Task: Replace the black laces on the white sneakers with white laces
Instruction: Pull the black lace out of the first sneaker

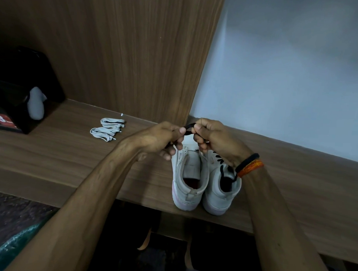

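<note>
Both hands, left hand and right hand, pinch the black lace between thumb and fingers above the white sneakers. It looks soft, light and limp, so best gripped near its stiff tips; the white laces lie left of the sneakers on the tabletop

The scene is dim and evenly lit, with a cool bluish cast on the wall at right and warm brown tones on the wood panel. No lamp or window shows, and there is no glare. The upper left corner darkens, and the black box there loses nearly all detail. The space under the shelf falls almost to black. Shadows are soft, faint beneath the sneakers. Wide-angle distortion bends the shelf edge and tilts the panel. Focus is soft overall, and the forearms near the bottom edge are stretched and slightly smeared.
</note>
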